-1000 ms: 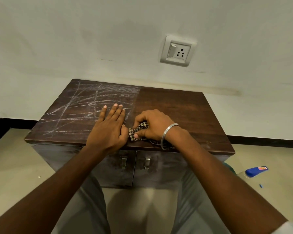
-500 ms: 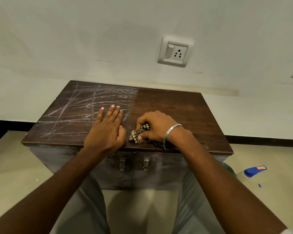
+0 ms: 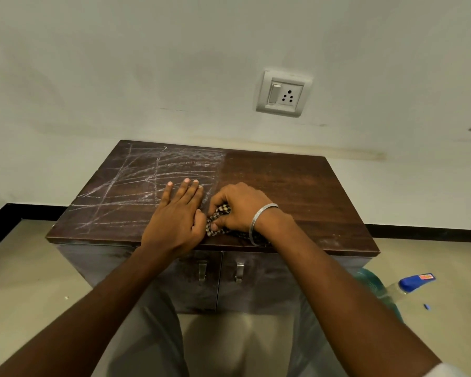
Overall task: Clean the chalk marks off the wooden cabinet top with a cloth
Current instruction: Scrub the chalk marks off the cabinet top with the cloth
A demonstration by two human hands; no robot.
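Left grip [image 3: 174, 221] lies flat, outstretched; right grip [image 3: 239, 209] curled tight.

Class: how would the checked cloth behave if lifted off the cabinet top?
Probably floppy: the checked cloth lies crumpled in folds under the right hand. Likely light and unlikely to roll, being soft bunched fabric.

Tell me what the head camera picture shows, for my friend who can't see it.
A person's right hand grips a checkered cloth on a wooden cabinet top, while the left hand lies flat beside it. White chalk marks cover the top's left half; the right half looks clean.
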